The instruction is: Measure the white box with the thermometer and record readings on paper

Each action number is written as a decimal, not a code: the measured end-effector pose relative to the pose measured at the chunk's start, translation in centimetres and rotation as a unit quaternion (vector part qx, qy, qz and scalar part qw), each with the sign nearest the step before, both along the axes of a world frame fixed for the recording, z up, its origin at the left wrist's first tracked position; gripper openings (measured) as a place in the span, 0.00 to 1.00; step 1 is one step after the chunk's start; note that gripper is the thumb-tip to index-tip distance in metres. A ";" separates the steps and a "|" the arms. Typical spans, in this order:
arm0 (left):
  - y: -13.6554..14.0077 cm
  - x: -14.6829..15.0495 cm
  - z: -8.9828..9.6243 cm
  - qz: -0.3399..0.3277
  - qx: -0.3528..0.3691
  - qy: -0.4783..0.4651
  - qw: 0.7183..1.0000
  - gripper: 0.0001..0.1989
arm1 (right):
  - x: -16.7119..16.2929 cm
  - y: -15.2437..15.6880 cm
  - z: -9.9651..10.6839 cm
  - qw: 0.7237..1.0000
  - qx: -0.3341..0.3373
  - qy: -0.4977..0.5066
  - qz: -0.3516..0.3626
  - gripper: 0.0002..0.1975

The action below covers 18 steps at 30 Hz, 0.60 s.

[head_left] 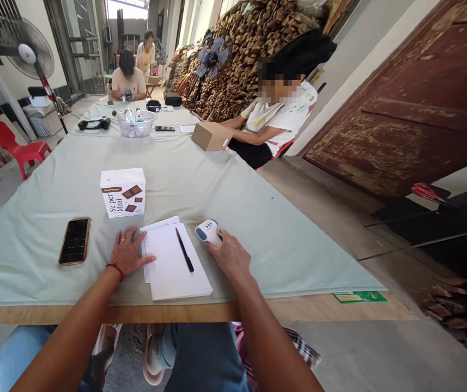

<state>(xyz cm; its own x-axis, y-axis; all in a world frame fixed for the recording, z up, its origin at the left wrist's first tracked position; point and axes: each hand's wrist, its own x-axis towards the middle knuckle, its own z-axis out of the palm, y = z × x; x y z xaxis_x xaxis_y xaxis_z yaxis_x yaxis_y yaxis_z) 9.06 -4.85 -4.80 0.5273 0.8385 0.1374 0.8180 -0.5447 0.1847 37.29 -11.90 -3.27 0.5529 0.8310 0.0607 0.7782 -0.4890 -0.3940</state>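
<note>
My left hand (129, 253) lies flat with its fingers spread, its thumb and a fingertip over the left edge of a stack of white paper (168, 272). A black pen (185, 250) rests slantwise on the top sheet. To the right of the paper, my right hand (231, 255) is closed around a white and blue infrared thermometer (207, 231), held low at the tabletop; its handle is mostly hidden by my fingers. Beyond my left hand stands a white box printed "Super Meal" (122, 193). A phone (74, 241) with a dark screen lies to the left.
Farther along the cloth-covered table (290, 256) are a cardboard box (211, 136), a clear basin (135, 126) with bottles, and black headphones (94, 124). One person (274, 109) sits at the right side, another (129, 81) at the far end. A red chair (16, 146) stands left.
</note>
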 end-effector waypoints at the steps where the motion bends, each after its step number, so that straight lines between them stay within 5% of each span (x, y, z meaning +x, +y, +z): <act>1: -0.1 0.0 0.0 0.001 -0.002 -0.002 1.000 0.40 | 0.3 0.2 -0.1 1.000 -0.004 -0.017 -0.001 0.25; 8: -0.2 0.2 0.1 0.015 -0.014 -0.015 1.000 0.43 | 0.7 1.1 -1.4 0.998 0.001 -0.058 -0.009 0.20; 13: -0.3 0.2 0.0 0.025 -0.017 -0.037 0.999 0.45 | 0.7 0.8 -2.3 0.986 0.103 -0.127 0.009 0.16; 16: -0.3 0.3 0.1 0.025 -0.022 -0.044 0.998 0.45 | -0.1 0.9 -2.1 0.982 0.146 -0.108 0.057 0.12; 18: -0.4 0.3 0.2 0.024 -0.025 -0.048 0.998 0.45 | -1.2 1.2 -1.8 0.986 0.114 -0.047 0.115 0.10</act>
<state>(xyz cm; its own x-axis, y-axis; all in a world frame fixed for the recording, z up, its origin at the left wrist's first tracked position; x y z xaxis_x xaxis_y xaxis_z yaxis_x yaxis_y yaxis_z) 9.34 -5.21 -4.64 0.4719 0.8699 0.1434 0.8207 -0.4928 0.2890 36.07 -10.65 -5.02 0.3349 0.8925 0.3021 0.8965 -0.2030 -0.3938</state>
